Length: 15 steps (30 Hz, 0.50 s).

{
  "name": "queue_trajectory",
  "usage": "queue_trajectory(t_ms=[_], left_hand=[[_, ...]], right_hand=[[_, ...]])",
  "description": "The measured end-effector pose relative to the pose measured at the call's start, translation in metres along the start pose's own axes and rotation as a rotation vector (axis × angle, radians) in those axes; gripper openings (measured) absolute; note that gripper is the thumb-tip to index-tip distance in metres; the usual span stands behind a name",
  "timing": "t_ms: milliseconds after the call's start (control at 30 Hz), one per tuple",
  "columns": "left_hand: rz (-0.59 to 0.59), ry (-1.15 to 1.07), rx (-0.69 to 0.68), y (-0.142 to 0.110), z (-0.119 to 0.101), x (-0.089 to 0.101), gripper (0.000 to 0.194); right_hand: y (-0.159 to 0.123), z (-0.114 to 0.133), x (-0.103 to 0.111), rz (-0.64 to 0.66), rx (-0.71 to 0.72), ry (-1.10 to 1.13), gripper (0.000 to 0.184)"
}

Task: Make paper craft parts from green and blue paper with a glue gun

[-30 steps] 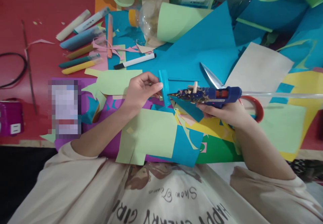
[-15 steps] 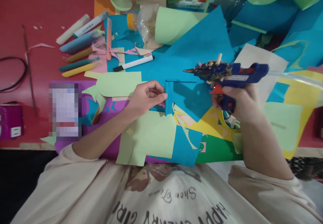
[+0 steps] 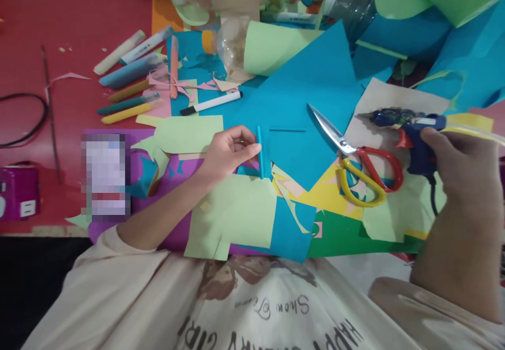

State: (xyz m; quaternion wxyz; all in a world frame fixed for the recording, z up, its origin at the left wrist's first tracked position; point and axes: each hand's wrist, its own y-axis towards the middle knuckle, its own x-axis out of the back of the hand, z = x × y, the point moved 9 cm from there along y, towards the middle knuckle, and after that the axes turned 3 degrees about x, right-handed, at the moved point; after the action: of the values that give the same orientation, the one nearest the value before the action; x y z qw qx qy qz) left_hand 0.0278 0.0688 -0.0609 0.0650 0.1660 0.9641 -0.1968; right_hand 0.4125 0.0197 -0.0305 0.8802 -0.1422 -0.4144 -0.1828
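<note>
Between thumb and fingers, my left hand [image 3: 236,147] pinches a narrow blue paper roll [image 3: 259,153] that stands lengthwise away from me. A thinner blue paper stick [image 3: 287,130] lies just right of it on a blue sheet [image 3: 311,155]. My right hand [image 3: 457,161] is wrapped round the handle of a dark blue hot glue gun [image 3: 420,124] at the right, its nozzle pointing left. Scissors [image 3: 343,144] with one red and one yellow handle lie partly open between the roll and the glue gun.
Several markers [image 3: 130,69] lie at the upper left, with a black-capped marker [image 3: 213,103] nearer the middle. A phone [image 3: 105,176] rests at the left. A plastic bottle [image 3: 231,42] wrapped in green paper lies at the back. Paper scraps [image 3: 290,192] cover the front.
My right hand has carried the glue gun to the right, away from the blue roll, uncovering the scissors. My left hand has kept its pinch while the roll has turned slightly.
</note>
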Motion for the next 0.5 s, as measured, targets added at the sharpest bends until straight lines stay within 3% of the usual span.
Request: queue_trajectory(t_ms=[100,167,200,267,333,400,500], left_hand=[[-0.028,-0.015,0.001,0.000,-0.001,0.001,0.023],[-0.044,-0.040,0.015,0.000,0.000,0.002,0.024],[-0.048,-0.056,0.020,0.000,0.001,0.002,0.025],[-0.047,-0.076,0.021,0.001,0.002,0.002,0.027],[-0.042,-0.075,0.013,0.001,0.004,0.001,0.030],[-0.044,-0.069,-0.007,0.001,0.004,0.002,0.032],[-0.058,-0.071,-0.051,0.001,0.003,0.004,0.033]], right_hand=[[-0.012,0.021,0.023,-0.304,0.067,-0.216,0.047],[-0.029,0.055,0.027,-0.465,0.271,-0.163,0.040],[-0.037,0.071,0.019,-0.446,0.349,-0.092,0.035],[-0.048,0.100,-0.011,-0.240,0.422,0.100,0.029],[-0.062,0.136,-0.059,0.126,0.510,0.201,0.024],[-0.080,0.164,-0.101,0.405,0.569,0.263,0.019],[-0.091,0.186,-0.138,0.547,0.588,0.309,0.026]])
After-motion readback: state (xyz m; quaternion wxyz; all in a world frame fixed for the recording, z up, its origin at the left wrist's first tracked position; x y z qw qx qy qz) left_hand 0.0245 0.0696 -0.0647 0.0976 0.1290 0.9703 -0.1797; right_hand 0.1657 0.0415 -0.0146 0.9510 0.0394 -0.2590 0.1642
